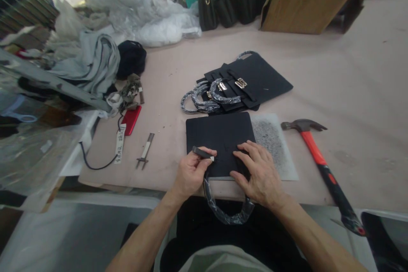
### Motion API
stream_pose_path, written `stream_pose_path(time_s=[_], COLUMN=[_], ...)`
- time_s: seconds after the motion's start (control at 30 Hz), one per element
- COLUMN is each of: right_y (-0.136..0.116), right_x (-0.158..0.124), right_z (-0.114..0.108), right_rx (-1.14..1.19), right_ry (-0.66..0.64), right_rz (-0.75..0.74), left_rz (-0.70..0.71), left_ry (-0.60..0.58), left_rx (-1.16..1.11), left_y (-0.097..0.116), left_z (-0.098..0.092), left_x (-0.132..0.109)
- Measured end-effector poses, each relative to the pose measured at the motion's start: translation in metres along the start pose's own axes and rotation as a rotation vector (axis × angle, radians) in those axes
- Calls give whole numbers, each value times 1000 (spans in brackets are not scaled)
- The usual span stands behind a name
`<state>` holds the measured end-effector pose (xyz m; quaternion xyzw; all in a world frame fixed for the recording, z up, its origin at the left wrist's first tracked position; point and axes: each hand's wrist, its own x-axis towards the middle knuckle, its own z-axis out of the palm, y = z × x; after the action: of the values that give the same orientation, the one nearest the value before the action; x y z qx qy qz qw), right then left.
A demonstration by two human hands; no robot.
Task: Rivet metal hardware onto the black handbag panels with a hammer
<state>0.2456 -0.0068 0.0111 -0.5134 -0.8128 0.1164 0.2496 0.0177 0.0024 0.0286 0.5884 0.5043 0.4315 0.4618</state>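
My left hand (193, 174) is closed on a short dark bar-shaped tool (201, 152), held slanted over a black bag panel (219, 131). What kind of tool it is I cannot make out. My right hand (258, 170) lies with fingers spread on the panel's right part. A plastic-wrapped handle (228, 216) on this panel hangs over the table's front edge. Under the panel a speckled pale slab (274, 144) sticks out to the right. Further right rests a claw hammer (318, 157) with a red and black handle.
Behind the panel lie stacked black bag panels (264, 76) with wrapped handles and gold clasps. At left are a caliper (145, 151), a red flat object (131, 120) and a cord. Plastic bags (127, 8), dark bags (207, 4) and a cardboard box (299, 8) line the back.
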Motion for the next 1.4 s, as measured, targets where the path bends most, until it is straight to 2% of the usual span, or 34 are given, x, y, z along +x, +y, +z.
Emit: stream_pose_path(time_s=[0.1, 0.23, 0.67, 0.83, 0.93, 1.1, 1.4], right_y=[1, 1, 1, 1, 1, 0, 2], right_x=[0, 0, -1, -1, 0, 0, -2], right_z=[0, 1, 0, 0, 0, -1, 3], right_rx=[14, 21, 16, 14, 28, 27, 64], right_ry=[-2, -5, -11, -10, -8, -15, 1], right_rz=[7, 8, 5, 11, 17, 18, 22], left_rz=[100, 202, 265, 357, 358, 331, 355], left_ry=[15, 43, 44, 26, 25, 88, 36], left_rx=[120, 174, 258, 318, 337, 352, 372], left_y=[-4, -9, -8, -9, -10, -11, -14], left_z=[-1, 1, 7, 7, 8, 13, 15], left_x=[-3, -7, -6, -8, -9, -8, -4])
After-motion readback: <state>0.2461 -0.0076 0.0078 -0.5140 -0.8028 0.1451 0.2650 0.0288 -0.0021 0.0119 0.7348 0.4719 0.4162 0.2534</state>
